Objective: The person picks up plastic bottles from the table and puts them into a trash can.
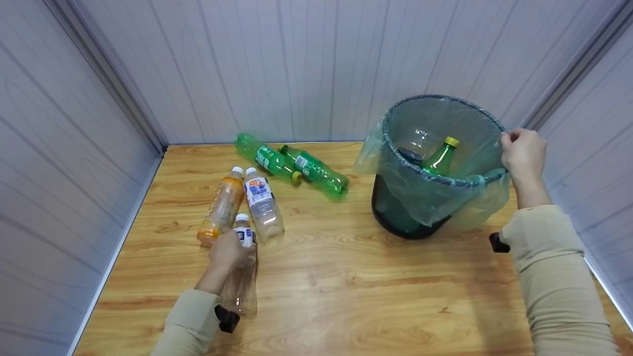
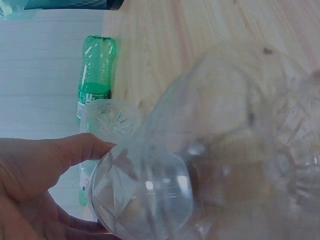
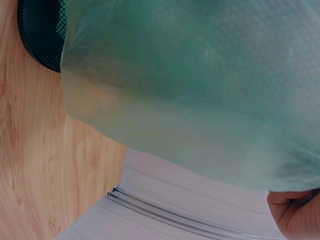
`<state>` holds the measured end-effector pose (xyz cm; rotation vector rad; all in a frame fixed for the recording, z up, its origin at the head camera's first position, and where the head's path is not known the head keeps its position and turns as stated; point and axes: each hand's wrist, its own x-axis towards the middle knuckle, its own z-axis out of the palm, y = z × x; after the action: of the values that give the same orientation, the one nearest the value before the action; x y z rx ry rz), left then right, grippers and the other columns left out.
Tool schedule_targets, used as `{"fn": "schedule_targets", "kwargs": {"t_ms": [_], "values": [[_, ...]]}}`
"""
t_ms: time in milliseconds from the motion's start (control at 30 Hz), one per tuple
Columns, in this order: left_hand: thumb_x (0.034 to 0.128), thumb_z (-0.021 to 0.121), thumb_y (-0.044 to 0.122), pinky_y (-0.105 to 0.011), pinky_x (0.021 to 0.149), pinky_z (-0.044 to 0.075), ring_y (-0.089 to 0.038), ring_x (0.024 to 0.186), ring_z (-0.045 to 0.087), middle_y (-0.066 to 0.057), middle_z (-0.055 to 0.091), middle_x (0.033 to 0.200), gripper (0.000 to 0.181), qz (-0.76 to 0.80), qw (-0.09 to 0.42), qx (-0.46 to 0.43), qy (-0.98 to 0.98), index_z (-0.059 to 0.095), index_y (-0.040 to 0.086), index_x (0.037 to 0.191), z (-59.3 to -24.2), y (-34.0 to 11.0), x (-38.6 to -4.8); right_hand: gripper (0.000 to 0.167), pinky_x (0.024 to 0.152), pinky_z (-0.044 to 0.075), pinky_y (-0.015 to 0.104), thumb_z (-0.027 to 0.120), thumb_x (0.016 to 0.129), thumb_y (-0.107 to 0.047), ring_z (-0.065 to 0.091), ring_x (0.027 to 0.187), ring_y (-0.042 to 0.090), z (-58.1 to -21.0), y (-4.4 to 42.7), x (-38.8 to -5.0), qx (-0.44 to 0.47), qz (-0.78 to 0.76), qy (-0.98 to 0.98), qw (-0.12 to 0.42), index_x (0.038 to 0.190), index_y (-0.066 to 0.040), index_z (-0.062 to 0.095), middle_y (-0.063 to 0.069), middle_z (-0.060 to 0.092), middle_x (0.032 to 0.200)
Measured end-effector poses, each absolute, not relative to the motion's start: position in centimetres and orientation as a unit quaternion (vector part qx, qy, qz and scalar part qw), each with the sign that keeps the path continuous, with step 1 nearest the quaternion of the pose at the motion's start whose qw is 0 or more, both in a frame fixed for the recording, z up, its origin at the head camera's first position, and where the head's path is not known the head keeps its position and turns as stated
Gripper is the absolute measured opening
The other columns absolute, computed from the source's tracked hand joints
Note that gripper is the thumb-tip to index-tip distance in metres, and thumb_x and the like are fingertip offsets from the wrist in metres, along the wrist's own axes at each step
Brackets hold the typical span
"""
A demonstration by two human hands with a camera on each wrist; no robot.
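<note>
A person's left hand (image 1: 230,254), thumb and fingers curled around a clear bottle (image 1: 242,291), holds it on or just above the desk (image 1: 346,296), left of the bin (image 1: 383,210); the right hand (image 1: 526,153) grips the bag (image 1: 415,200) at the bin's right rim. Seemingly empty, the bottle should prove light and slippery, its thin walls apt to buckle if squeezed. Its middle, by the label, looks the surest hold.

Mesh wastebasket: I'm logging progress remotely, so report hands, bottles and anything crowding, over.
Left hand grips white-capped clear bottle. Right hand grips green liner at rim of mesh wastebasket. Orange-trimmed bottle close beside left hand, might crowd it.
</note>
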<state>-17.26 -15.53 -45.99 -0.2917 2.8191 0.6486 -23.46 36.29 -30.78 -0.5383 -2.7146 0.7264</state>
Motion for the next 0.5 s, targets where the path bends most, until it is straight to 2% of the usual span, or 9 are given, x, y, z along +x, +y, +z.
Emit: {"fn": "schedule_targets", "kwargs": {"t_ms": [233,500], "values": [[0.0677,0.072,0.026,-0.037,0.053,0.045,-0.027,0.069,0.056,-0.02,0.055,0.081,0.073,0.248,0.096,-0.087,0.96,0.031,-0.015,0.113,-45.5,-16.0,-16.5,0.042,0.06,0.04,0.039,0.033,0.094,-0.023,0.047,0.068,0.028,-30.9,36.3,-23.4,-0.171,0.248,-0.942,0.15,0.101,0.011,0.056,0.026,0.054,0.09],[0.0683,0.072,0.027,-0.036,0.051,0.046,-0.028,0.066,0.056,-0.024,0.055,0.082,0.079,0.275,0.078,-0.081,0.955,0.027,-0.016,0.115,-44.2,-15.9,-15.7,0.045,0.064,0.039,0.04,0.031,0.095,-0.026,0.047,0.077,0.031,-30.9,36.4,-23.4,-0.179,0.256,-0.94,0.139,0.105,0.011,0.054,0.026,0.052,0.095]]}}
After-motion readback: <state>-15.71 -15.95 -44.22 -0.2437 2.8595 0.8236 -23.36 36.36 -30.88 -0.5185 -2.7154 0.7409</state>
